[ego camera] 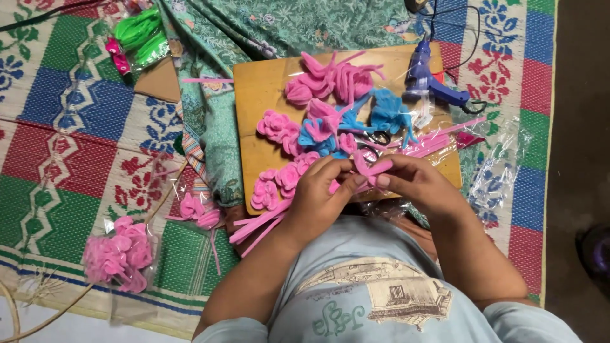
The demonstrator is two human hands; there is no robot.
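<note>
Both hands meet over the near edge of a wooden board (254, 95), working a pink pipe cleaner (372, 170). The left hand (314, 200) has its fingers curled shut around the stem and around a bundle of pink stems (257, 227) that trails out below the wrist. The right hand (413, 181) pinches the other end between thumb and fingertips (383, 181) — closed on it, not loose.

The pipe cleaner lies just above the person's chest, between the two hands, at the board's front edge. Its long axis runs roughly left to right across the view, rising slightly toward the right hand; one end curls up into a small loop above the fingers. The bundle's axis slants the other way — down and left, away from the board.

On the board lie pink flowers (279, 181), larger pink petals (330, 79) and blue pieces (387, 111). A blue glue gun (429, 79) rests at the board's far right corner, nozzle toward the top. Loose pink stems in clear wrap (438, 140) lie just right of the hands. On the woven mat (63, 146), well to the left, sits a wrapped pink bouquet (117, 254), and green pieces (140, 32) lie at the top.
</note>
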